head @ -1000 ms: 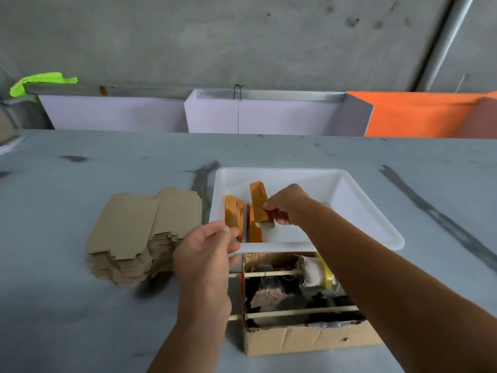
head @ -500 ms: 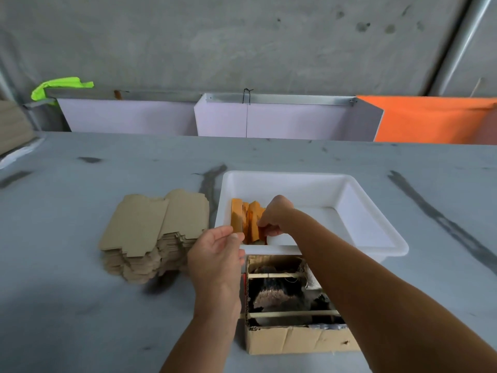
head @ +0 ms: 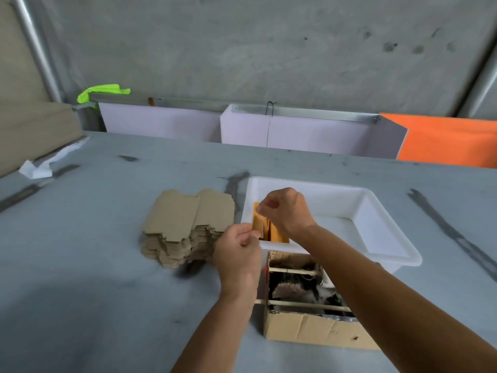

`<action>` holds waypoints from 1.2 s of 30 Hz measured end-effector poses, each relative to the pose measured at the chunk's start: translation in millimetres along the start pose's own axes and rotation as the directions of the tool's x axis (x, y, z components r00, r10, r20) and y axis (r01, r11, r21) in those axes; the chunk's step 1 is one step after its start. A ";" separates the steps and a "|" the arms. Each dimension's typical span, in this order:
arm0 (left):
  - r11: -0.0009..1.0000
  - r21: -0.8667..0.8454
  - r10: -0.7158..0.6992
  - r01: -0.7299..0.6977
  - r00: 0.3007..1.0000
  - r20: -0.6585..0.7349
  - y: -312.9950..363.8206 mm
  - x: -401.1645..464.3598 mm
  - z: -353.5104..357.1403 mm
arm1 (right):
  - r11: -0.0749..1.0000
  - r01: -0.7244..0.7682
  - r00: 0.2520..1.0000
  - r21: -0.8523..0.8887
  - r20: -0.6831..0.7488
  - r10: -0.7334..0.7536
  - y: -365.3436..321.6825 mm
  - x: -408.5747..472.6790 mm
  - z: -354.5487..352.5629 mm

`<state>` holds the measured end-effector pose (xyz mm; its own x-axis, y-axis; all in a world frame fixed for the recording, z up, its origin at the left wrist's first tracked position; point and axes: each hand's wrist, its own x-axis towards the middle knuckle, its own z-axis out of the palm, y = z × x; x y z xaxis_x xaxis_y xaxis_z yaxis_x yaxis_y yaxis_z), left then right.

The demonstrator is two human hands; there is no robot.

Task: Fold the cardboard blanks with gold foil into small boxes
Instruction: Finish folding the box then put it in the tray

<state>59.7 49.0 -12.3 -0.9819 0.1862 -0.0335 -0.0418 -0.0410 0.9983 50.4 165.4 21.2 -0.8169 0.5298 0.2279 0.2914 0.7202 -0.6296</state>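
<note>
A stack of flat brown cardboard blanks [head: 188, 224] lies on the grey table left of a white tray [head: 390, 254]. Folded gold boxes [head: 259, 224] stand side by side in the tray's near left corner. My right hand [head: 286, 211] hovers just above them with its fingers curled and thumb against forefinger, holding nothing. My left hand [head: 238, 251] sits at the tray's front left corner, thumb and curled fingers pinching the rim.
An open cardboard box [head: 309, 327] with sticks across its top and dark clutter inside stands against the tray's near side. White and orange panels [head: 295, 133] line the table's far edge. Crumpled white paper [head: 37, 168] lies at far left.
My right hand set the gold box it was holding down among the others in the tray, let go and lifted slightly. The left hand stayed at the tray's corner.
</note>
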 end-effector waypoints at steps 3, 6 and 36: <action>0.991 0.057 0.122 -0.118 0.989 -0.080 -6.4 1.6 -15.0 | 0.985 0.161 0.985 0.062 0.052 -0.164 -22.0 -20.0 7.1; 0.967 0.127 0.244 -0.223 0.952 -0.188 -10.4 5.5 -34.5 | 0.942 0.324 0.939 -0.082 0.148 -0.310 -38.3 -26.5 25.8; 0.973 0.167 0.215 -0.159 0.886 -0.411 -27.6 18.2 -100.1 | 0.860 0.452 0.891 -0.235 0.167 -0.423 -87.5 -38.4 94.4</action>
<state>24.5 -44.7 -45.3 -0.9547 -0.2477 0.1650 0.1457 0.0941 0.9848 9.3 39.8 -2.6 -0.9339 0.0926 0.3454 -0.0021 0.9645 -0.2641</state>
